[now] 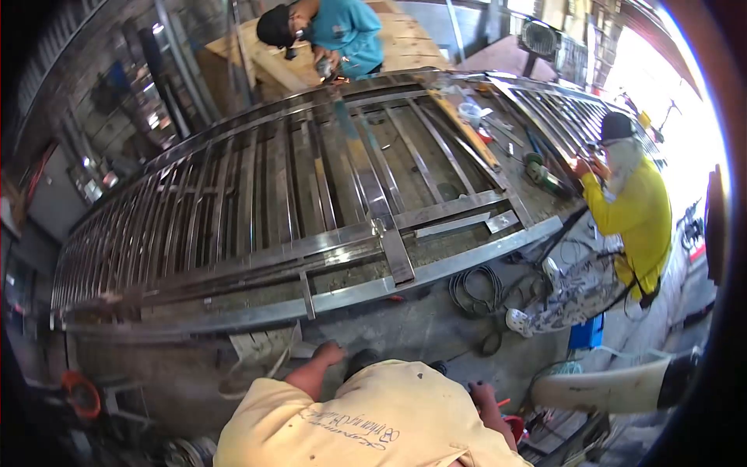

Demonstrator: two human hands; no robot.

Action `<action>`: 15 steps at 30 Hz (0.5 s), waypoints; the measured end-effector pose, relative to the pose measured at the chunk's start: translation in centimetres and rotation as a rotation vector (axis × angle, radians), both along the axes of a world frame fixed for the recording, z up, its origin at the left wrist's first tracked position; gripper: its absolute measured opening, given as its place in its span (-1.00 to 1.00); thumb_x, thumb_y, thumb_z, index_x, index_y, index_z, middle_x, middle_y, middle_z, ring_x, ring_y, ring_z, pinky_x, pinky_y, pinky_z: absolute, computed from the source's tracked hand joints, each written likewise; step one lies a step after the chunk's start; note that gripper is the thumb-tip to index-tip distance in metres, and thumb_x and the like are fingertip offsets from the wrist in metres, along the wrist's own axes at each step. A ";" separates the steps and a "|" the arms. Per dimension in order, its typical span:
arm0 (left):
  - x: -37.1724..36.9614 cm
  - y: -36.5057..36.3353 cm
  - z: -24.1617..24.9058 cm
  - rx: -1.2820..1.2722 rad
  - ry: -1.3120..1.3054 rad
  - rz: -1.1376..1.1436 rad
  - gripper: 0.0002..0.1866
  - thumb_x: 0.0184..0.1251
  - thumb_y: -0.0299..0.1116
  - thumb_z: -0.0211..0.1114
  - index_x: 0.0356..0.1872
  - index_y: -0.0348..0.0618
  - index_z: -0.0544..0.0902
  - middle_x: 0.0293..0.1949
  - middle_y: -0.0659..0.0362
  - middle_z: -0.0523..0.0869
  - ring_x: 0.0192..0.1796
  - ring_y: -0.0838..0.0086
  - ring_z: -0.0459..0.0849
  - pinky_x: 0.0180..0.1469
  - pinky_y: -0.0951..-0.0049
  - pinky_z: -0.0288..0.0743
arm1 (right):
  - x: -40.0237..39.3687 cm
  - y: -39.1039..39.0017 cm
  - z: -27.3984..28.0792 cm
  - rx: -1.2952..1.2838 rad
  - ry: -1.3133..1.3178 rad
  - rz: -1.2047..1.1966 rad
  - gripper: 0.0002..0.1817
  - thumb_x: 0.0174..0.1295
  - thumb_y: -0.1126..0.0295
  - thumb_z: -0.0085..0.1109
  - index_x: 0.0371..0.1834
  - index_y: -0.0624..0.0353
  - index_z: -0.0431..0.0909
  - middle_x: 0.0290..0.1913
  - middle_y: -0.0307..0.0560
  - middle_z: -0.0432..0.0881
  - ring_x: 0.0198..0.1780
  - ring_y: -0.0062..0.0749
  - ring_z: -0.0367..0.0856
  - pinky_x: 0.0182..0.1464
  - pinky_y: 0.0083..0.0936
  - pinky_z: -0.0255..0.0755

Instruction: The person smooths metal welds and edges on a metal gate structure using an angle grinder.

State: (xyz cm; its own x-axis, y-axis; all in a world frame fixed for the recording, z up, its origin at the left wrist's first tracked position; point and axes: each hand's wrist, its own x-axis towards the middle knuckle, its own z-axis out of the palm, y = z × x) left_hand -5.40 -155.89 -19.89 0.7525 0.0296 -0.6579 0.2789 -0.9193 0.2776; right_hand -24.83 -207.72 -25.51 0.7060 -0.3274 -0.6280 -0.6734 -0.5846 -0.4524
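Observation:
My left hand (330, 352) hangs low in front of my cream shirt (350, 420), fingers curled in, with nothing visible in them. It is apart from the metal frame's near edge. My right hand (484, 393) is low at my other side, fingers closed and partly hidden; what they hold, if anything, I cannot make out. A thin orange stick-like thing (504, 402) shows just beside it. Ahead lies a large metal gate frame (311, 237) with many parallel bars. A short square tube (397, 257) crosses its near rail.
A person in teal (350, 35) works with a power tool (324, 68) at the far edge. At right, another person in yellow (634, 198) crouches by the frame. An angle grinder (545, 175) lies on it. Coiled cable (476, 289) and a blue box (587, 332) are on the floor.

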 end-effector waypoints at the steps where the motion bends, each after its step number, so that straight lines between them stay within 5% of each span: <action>1: -0.6 -1.8 -0.5 -0.024 0.026 -0.044 -0.47 0.32 -0.04 0.17 0.08 -0.29 0.69 0.12 -0.21 0.69 0.19 -0.08 0.67 0.27 0.05 0.49 | 1.3 -3.2 -0.6 0.036 -0.007 -0.092 -0.57 0.32 0.07 0.24 -0.12 0.31 0.60 -0.35 0.15 0.72 -0.46 -0.17 0.72 -0.44 -0.23 0.59; 2: -1.3 -3.1 -1.2 -0.046 0.054 -0.093 -0.48 0.31 -0.06 0.17 0.07 -0.30 0.69 0.12 -0.22 0.69 0.20 -0.08 0.66 0.27 0.06 0.49 | 2.5 -5.5 -1.7 0.085 0.052 -0.315 -0.60 0.34 0.11 0.23 -0.14 0.30 0.56 -0.41 0.08 0.69 -0.55 -0.28 0.68 -0.54 -0.30 0.55; 6: -2.1 -7.5 -6.2 -0.117 0.079 -0.065 -0.51 0.29 -0.08 0.19 0.04 -0.28 0.70 0.10 -0.24 0.69 0.19 -0.09 0.66 0.24 0.04 0.51 | 4.8 -11.1 2.7 0.167 -0.078 -0.511 -0.62 0.34 0.15 0.19 -0.18 0.34 0.53 -0.48 0.04 0.66 -0.58 -0.26 0.65 -0.57 -0.29 0.52; 10: -1.3 -9.7 0.5 -0.167 -0.177 0.055 -0.59 0.32 -0.11 0.17 -0.03 -0.20 0.71 -0.01 -0.22 0.73 0.07 -0.14 0.69 0.13 -0.01 0.55 | 3.5 -15.5 -0.5 0.091 0.021 -0.359 -0.66 0.31 0.18 0.21 -0.21 0.31 0.51 -0.53 -0.01 0.60 -0.60 -0.21 0.62 -0.60 -0.26 0.46; 13: 0.6 -10.4 6.9 -0.160 -0.250 0.058 -0.59 0.31 -0.11 0.20 0.04 -0.15 0.68 -0.03 -0.16 0.75 0.04 -0.08 0.72 0.07 0.04 0.58 | 4.1 -14.1 1.3 0.174 0.283 -0.469 -0.69 0.28 0.20 0.24 -0.26 0.28 0.53 -0.55 -0.02 0.57 -0.61 -0.21 0.58 -0.60 -0.26 0.43; 15: 1.0 -10.4 8.8 -0.171 -0.268 0.060 -0.57 0.30 -0.10 0.22 0.06 -0.15 0.67 -0.04 -0.14 0.76 0.03 -0.04 0.73 0.05 0.07 0.59 | 5.3 -11.9 0.9 0.185 0.161 -0.188 -0.71 0.29 0.21 0.23 -0.29 0.27 0.55 -0.56 -0.01 0.57 -0.60 -0.22 0.58 -0.57 -0.26 0.44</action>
